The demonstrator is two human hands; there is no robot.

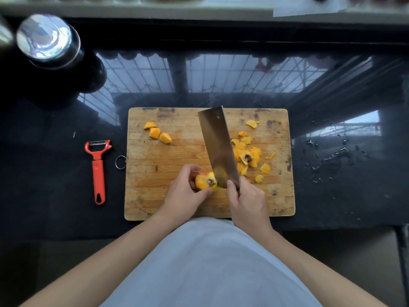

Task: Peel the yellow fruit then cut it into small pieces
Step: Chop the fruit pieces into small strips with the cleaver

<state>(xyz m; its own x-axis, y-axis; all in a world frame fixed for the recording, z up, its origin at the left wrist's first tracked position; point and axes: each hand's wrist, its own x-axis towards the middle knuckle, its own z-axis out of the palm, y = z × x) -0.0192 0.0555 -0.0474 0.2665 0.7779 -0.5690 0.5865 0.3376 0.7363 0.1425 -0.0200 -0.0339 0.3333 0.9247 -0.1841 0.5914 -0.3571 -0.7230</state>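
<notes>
The wooden cutting board (177, 151) lies on a dark glossy surface (332, 196), its near edge close to the person's body. On the board's near middle, the left hand (183, 193) curls its fingers around the yellow fruit (204, 181), whose dark pit end faces up. The right hand (247, 202) wraps its fingers around the handle of a cleaver (218, 147); the handle is hidden inside the grip. The blade's heel touches the fruit's right side, and its far corner rises toward the board's far edge.

Three cut pieces (157, 132) lie on the board's far left part, with bare wood around them. A pile of peels (246, 157) crowds the board's right part. A red peeler (98, 169) lies on the surface, left of the board. Water drops (329, 156) spot the surface, right of the board. A metal-lidded container (47, 39), blurred, stands far left beyond the board. No writing is readable.
</notes>
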